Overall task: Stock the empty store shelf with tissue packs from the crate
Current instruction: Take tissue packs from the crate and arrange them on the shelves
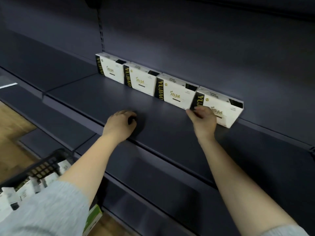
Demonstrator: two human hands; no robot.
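now, shelf: we see a dark shelf with four tissue packs standing upright in a row along its back wall, side by side and touching
first pack: the far-left pack stands at the left end of the row; white front, black strip with gold letters
second pack: the second pack stands just right of it
third pack: the third pack comes next; its right edge meets the last one
fourth pack: the fourth pack is at the right end, tilted a little
right hand: our right hand is on the lower left corner of the fourth pack; fingers curled against its front; thumb at its left edge; it grips the pack
left hand: our left hand rests on the bare shelf, well apart from the packs; fingers curled under, holding nothing
crate: a black crate sits at the lower left, below the shelf; white packs in the crate show blurred
sleeve: a grey sleeve covers our left upper arm
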